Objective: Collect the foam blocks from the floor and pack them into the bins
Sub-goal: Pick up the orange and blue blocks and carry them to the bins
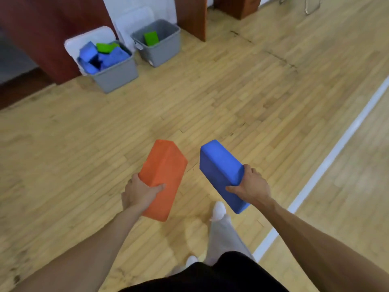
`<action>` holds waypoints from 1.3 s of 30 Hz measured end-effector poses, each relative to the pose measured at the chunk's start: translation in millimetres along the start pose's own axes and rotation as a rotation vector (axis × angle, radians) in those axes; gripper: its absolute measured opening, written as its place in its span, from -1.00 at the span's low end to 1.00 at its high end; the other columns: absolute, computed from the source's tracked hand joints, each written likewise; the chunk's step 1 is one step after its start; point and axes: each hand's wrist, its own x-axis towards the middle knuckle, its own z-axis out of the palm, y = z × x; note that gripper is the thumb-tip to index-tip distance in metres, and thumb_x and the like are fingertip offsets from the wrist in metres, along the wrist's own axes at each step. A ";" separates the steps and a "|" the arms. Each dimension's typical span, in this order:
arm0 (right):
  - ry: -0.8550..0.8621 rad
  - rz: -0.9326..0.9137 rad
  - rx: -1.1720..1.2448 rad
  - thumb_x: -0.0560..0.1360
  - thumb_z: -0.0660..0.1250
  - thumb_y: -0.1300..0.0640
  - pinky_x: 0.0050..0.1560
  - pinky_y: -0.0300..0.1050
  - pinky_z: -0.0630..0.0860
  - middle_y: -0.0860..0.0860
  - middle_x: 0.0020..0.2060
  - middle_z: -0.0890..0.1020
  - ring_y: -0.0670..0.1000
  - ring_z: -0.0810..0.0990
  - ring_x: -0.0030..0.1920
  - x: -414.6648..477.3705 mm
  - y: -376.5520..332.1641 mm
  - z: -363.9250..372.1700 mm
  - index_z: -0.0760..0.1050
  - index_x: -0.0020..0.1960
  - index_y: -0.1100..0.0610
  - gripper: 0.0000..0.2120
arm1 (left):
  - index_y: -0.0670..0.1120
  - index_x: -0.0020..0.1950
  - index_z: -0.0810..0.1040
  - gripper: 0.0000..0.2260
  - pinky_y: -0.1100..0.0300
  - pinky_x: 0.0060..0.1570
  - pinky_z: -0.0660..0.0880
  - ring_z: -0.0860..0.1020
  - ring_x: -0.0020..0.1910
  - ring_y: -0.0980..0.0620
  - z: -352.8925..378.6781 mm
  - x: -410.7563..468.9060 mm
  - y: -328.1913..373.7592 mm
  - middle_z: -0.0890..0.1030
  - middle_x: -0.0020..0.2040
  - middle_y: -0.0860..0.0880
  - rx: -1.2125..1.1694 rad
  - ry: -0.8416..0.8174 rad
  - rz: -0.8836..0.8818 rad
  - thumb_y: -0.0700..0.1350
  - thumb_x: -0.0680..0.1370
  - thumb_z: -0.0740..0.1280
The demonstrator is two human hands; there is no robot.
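Wood floor with a white line, grey bins by red-brown panels; left grip grasps an orange block, right grip a blue block.

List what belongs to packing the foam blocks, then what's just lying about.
Belongs to the job:
orange block in the left hand
blue block in the right hand
nearer grey bin, piled with blocks
farther grey bin, holding a green block

Just there:
white lids behind the bins
brown wooden panels
white floor line
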 end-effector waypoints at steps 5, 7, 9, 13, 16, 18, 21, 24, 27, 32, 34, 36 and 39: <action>-0.060 -0.043 -0.009 0.31 0.43 -0.22 0.00 -0.04 0.42 0.05 0.15 0.51 0.13 0.52 0.14 127.9 -35.3 -16.0 0.27 0.34 0.12 -0.25 | -0.09 0.41 0.31 -0.12 -0.05 0.22 0.43 0.51 0.23 -0.16 -0.3 93.6 65.8 0.52 0.27 -0.10 0.054 -0.004 -0.016 0.30 0.25 0.50; -0.076 -0.062 -0.007 0.31 0.43 -0.22 0.00 -0.04 0.42 0.06 0.14 0.51 0.12 0.52 0.13 182.0 -48.6 -33.9 0.27 0.33 0.13 -0.25 | -0.09 0.43 0.30 -0.11 -0.05 0.22 0.43 0.50 0.24 -0.15 -5.6 134.3 104.9 0.51 0.28 -0.10 0.058 -0.004 -0.021 0.32 0.25 0.50; -0.095 -0.069 -0.003 0.31 0.43 -0.23 0.04 -0.02 0.46 0.06 0.15 0.51 0.12 0.52 0.14 231.4 -63.4 -58.3 0.27 0.34 0.13 -0.23 | -0.08 0.42 0.30 -0.10 -0.06 0.22 0.44 0.50 0.24 -0.14 -15.3 171.7 146.9 0.51 0.29 -0.09 0.063 -0.002 -0.028 0.33 0.24 0.49; -0.061 -0.114 -0.024 0.32 0.42 -0.25 0.10 0.01 0.47 0.06 0.17 0.50 0.12 0.51 0.17 320.3 -100.9 -109.8 0.24 0.37 0.12 -0.21 | -0.06 0.38 0.34 -0.15 -0.07 0.18 0.46 0.52 0.21 -0.12 -40.7 242.6 228.3 0.51 0.26 -0.06 0.055 0.025 0.026 0.33 0.23 0.48; -0.051 -0.144 -0.032 0.32 0.42 -0.22 0.12 0.03 0.48 0.06 0.19 0.49 0.12 0.50 0.17 374.1 -130.3 -138.0 0.23 0.38 0.12 -0.21 | -0.05 0.32 0.38 -0.22 -0.07 0.17 0.46 0.53 0.18 -0.11 -55.8 287.3 267.7 0.52 0.22 -0.05 0.054 0.037 0.050 0.32 0.23 0.47; -0.040 -0.157 -0.057 0.33 0.42 -0.22 0.13 0.01 0.47 0.06 0.20 0.48 0.12 0.49 0.18 410.2 -151.5 -151.8 0.22 0.39 0.13 -0.21 | -0.05 0.32 0.38 -0.23 -0.05 0.18 0.45 0.52 0.19 -0.11 -62.8 320.1 285.5 0.52 0.23 -0.05 0.042 0.050 0.044 0.30 0.24 0.47; -0.052 -0.157 -0.092 0.33 0.42 -0.22 0.13 0.01 0.46 0.06 0.20 0.48 0.12 0.49 0.18 464.9 -184.6 -160.7 0.21 0.40 0.13 -0.20 | -0.09 0.37 0.33 -0.21 -0.02 0.21 0.41 0.49 0.24 -0.12 -66.8 374.4 297.2 0.49 0.27 -0.09 0.005 0.046 -0.023 0.26 0.28 0.48; -0.075 -0.141 -0.135 0.33 0.42 -0.23 0.14 0.01 0.47 0.06 0.19 0.48 0.12 0.50 0.17 522.0 -224.4 -160.0 0.22 0.39 0.14 -0.20 | -0.11 0.38 0.33 -0.20 -0.01 0.19 0.42 0.50 0.23 -0.14 -69.8 440.4 299.7 0.50 0.26 -0.11 -0.061 0.030 -0.119 0.24 0.29 0.49; -0.085 -0.136 -0.175 0.32 0.43 -0.21 0.15 0.01 0.45 0.08 0.19 0.49 0.14 0.50 0.18 577.2 -278.7 -166.6 0.24 0.38 0.14 -0.21 | -0.13 0.39 0.34 -0.18 -0.05 0.21 0.41 0.50 0.24 -0.15 -85.3 512.6 303.3 0.51 0.27 -0.12 -0.130 0.038 -0.181 0.25 0.27 0.50; -0.068 -0.151 -0.215 0.32 0.42 -0.21 0.10 -0.02 0.43 0.07 0.17 0.49 0.12 0.50 0.17 665.5 -379.8 -188.5 0.26 0.37 0.14 -0.24 | -0.15 0.41 0.30 -0.19 -0.04 0.23 0.37 0.48 0.27 -0.16 -137.8 631.8 337.2 0.49 0.29 -0.15 -0.109 0.067 -0.204 0.20 0.31 0.50; -0.042 -0.164 -0.206 0.32 0.42 -0.22 0.11 -0.01 0.42 0.07 0.17 0.49 0.13 0.49 0.17 701.8 -417.0 -201.0 0.25 0.37 0.14 -0.22 | -0.15 0.41 0.29 -0.19 -0.05 0.24 0.36 0.46 0.28 -0.16 -158.6 676.4 352.6 0.47 0.30 -0.14 -0.095 0.066 -0.193 0.18 0.31 0.49; -0.027 -0.165 -0.174 0.33 0.41 -0.22 0.11 -0.01 0.41 0.06 0.17 0.49 0.13 0.49 0.17 733.5 -447.8 -211.6 0.24 0.37 0.13 -0.23 | -0.16 0.41 0.28 -0.20 -0.04 0.25 0.35 0.45 0.28 -0.15 -174.2 714.5 369.0 0.46 0.30 -0.14 -0.091 0.049 -0.190 0.18 0.32 0.48; 0.000 -0.165 -0.144 0.33 0.40 -0.21 0.15 -0.01 0.41 0.03 0.18 0.48 0.10 0.48 0.19 787.3 -482.7 -222.6 0.24 0.38 0.12 -0.24 | -0.14 0.41 0.29 -0.22 -0.04 0.25 0.34 0.45 0.29 -0.15 -187.6 773.4 396.2 0.46 0.30 -0.12 -0.104 0.029 -0.174 0.18 0.32 0.48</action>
